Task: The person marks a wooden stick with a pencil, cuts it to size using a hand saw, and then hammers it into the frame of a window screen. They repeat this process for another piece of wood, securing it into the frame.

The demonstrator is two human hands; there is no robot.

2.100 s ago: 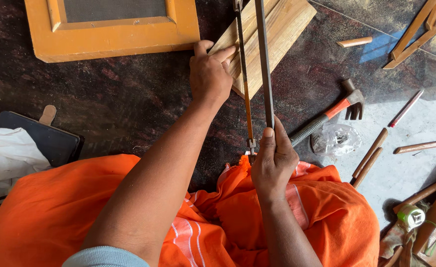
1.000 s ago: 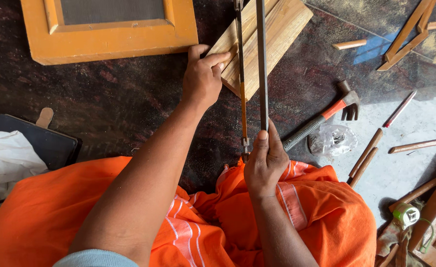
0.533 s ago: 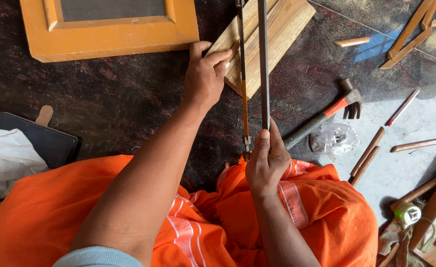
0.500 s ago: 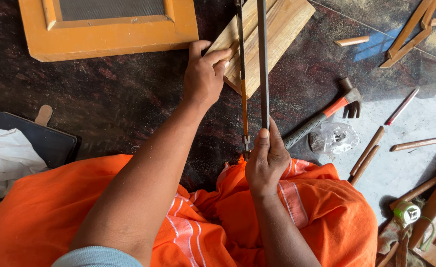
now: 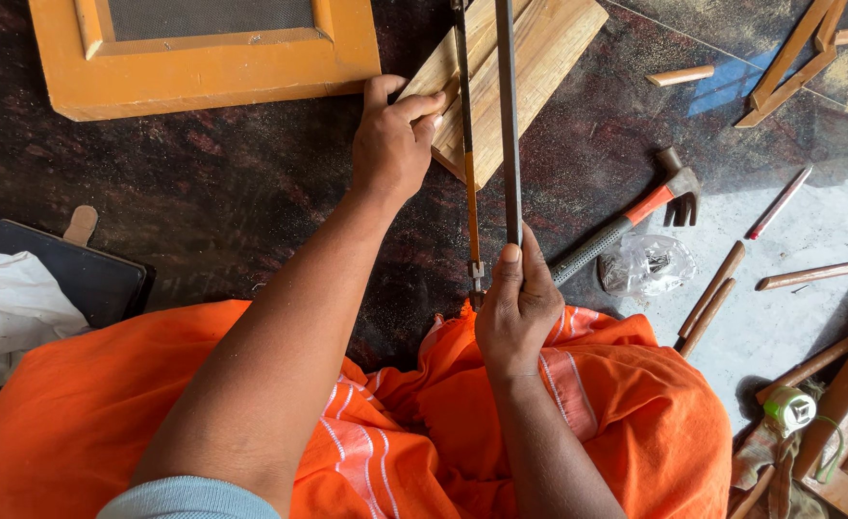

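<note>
**Hacksaw on a wooden board, both hands at work**

Head view: The person sits on a dark stone floor (image 5: pixel 203 202), orange cloth (image 5: pixel 636 423) draped over the knees at the near edge. The left hand (image 5: pixel 395 144) lies palm down on a pale wooden board (image 5: pixel 539 58), fingers spread and pressing along its left edge, thumb on the top face. The board lies at a slant in the far middle of the scene, running off the top edge. The right hand (image 5: pixel 518 308) is clenched around the near end of a hacksaw (image 5: pixel 511 125), thumb laid straight along the top bar. The saw's frame and its thin blade run side by side from the hand away across the board; the blade crosses the board's near corner just right of the left hand's fingertips.

Far left, an orange-painted frame (image 5: pixel 203 77) with a mesh panel lies flat. Right of the saw lies a claw hammer (image 5: pixel 636 211) with an orange neck, and just near it a crumpled clear plastic bag (image 5: pixel 647 264). Thin wooden sticks (image 5: pixel 712 298) are scattered on the paler floor to the right. A green-and-white tape measure (image 5: pixel 789 408) sits near the right edge. White cloth (image 5: pixel 6 308) lies at the left edge.
</note>
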